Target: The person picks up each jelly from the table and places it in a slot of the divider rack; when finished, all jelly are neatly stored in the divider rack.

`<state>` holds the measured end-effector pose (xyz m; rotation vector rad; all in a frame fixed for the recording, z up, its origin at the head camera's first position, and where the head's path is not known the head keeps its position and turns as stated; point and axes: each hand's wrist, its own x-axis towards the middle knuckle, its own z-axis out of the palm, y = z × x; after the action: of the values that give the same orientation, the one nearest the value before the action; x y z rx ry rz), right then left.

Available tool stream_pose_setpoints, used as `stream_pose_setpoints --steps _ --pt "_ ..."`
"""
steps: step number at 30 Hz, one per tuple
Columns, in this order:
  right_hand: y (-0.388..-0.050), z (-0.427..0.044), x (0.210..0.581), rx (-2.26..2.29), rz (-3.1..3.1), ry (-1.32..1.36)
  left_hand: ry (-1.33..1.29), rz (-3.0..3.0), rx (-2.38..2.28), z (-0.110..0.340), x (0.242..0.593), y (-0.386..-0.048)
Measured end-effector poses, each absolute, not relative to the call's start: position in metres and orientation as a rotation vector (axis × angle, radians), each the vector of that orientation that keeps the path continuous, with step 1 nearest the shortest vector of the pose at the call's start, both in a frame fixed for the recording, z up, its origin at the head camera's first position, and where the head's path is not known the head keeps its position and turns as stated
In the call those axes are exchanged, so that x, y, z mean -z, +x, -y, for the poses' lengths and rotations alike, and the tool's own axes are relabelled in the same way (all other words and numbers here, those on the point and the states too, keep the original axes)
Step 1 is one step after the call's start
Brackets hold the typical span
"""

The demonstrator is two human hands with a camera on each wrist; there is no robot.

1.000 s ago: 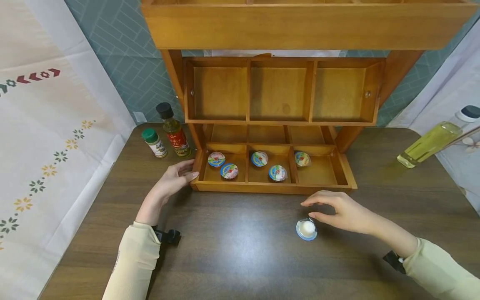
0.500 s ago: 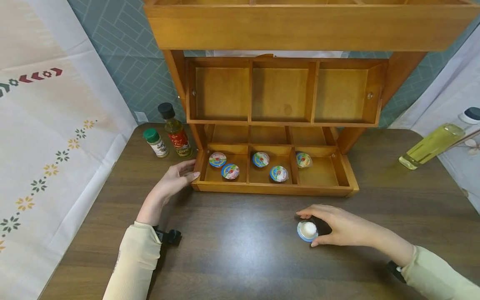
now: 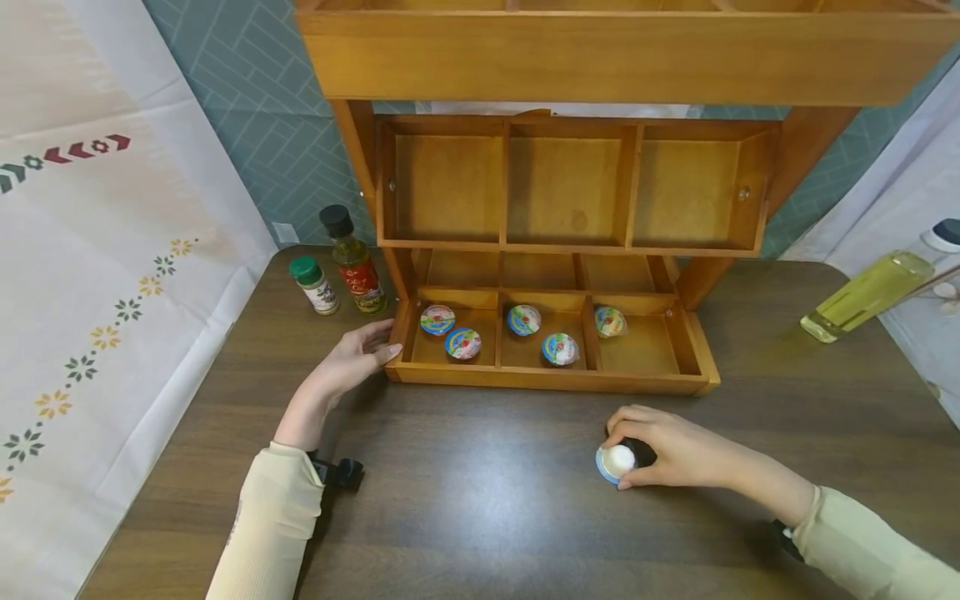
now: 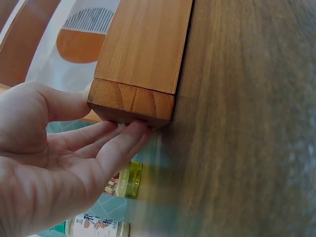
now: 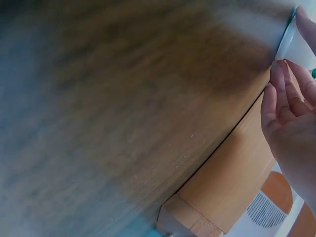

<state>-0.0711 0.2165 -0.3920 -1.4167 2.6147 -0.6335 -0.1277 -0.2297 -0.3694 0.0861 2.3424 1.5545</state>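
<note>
My left hand point(image 3: 347, 363) holds the front left corner of the wooden rack's lower tray point(image 3: 540, 380). In the left wrist view, the thumb and fingers lie on different faces of that wooden corner point(image 4: 132, 98). My right hand point(image 3: 667, 450) pinches a small jelly cup point(image 3: 617, 460) between thumb and fingers on the table. This cup lies lid down, its whitish bottom upward; in the right wrist view only its pale edge point(image 5: 287, 42) shows. Inside the tray are several more jelly cups: two in the left compartment point(image 3: 462, 343), two in the middle point(image 3: 560, 349) and one at right point(image 3: 610, 322).
A middle tray point(image 3: 570, 187) and a top tray point(image 3: 615, 58) rise above the lower one. A green-capped spice jar point(image 3: 315, 286) and an olive oil bottle point(image 3: 356, 265) stand left of the rack. At right is a tall bottle of yellow liquid point(image 3: 870, 287).
My right hand has come down and nearer around the jelly cup, and its spread thumb and fingers have closed in on the cup's sides. The left hand stays at the tray corner.
</note>
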Motion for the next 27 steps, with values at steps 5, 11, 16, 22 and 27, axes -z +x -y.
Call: stream_pose_setpoints --steps 5,11,16,22,27 --pt "-0.071 -0.216 0.39 0.637 -2.625 -1.436 0.086 -2.352 -1.543 0.23 0.37 -0.128" --pt "-0.071 -0.217 0.386 0.667 -2.608 -1.364 0.082 -2.353 -1.553 0.231 0.373 -0.129" --pt "-0.073 -0.219 0.386 0.785 -2.529 -1.4 0.08 -2.352 -1.556 0.231 0.374 -0.129" --pt "-0.075 -0.224 0.382 0.832 -2.498 -1.429 0.09 -2.355 -1.546 0.231 0.374 -0.129" --pt "-0.075 -0.223 0.377 0.814 -2.507 -1.469 0.083 -2.354 -1.55 0.231 0.373 -0.13"
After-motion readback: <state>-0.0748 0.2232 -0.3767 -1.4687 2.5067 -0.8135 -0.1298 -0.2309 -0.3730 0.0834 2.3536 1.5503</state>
